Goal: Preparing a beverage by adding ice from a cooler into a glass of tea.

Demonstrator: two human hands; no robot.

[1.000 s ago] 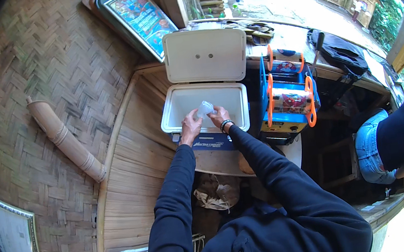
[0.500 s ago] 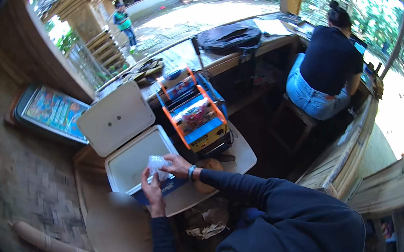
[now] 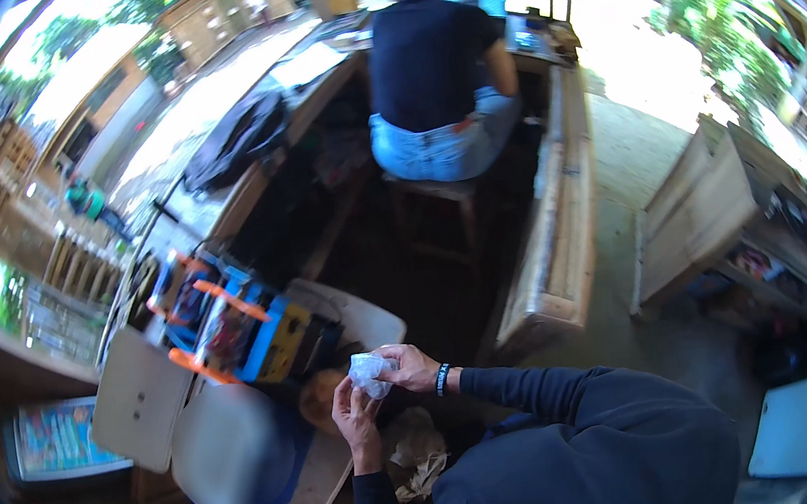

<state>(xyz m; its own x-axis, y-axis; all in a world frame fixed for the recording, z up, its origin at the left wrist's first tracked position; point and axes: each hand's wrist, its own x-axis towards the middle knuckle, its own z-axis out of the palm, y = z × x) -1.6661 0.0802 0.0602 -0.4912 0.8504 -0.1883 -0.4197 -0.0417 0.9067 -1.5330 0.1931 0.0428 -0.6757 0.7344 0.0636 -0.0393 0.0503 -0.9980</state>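
Both my hands are raised in front of my body, closed around a small crumpled bundle of clear, whitish plastic (image 3: 370, 369). My left hand (image 3: 357, 421) pinches it from below and the left, with the fingertips on it. My right hand (image 3: 410, 367), with a dark band at the wrist, grips it from the right. What the plastic wraps, if anything, I cannot make out. To the left of my hands stands a blue and white cooler (image 3: 293, 459), partly smeared by a blurred patch. Its white lid (image 3: 142, 397) is tipped back.
A blue and yellow case with orange edges (image 3: 283, 339) stands beyond the cooler, near a round brown object (image 3: 321, 399). A person in a dark shirt (image 3: 431, 62) sits on a stool ahead. Right of them runs a wooden counter (image 3: 554, 244); a wooden stand (image 3: 703, 225) is farther right.
My view has swung to the right, so the cooler and case now lie farther left. My hands have moved away from over the cooler, still holding the plastic bundle.
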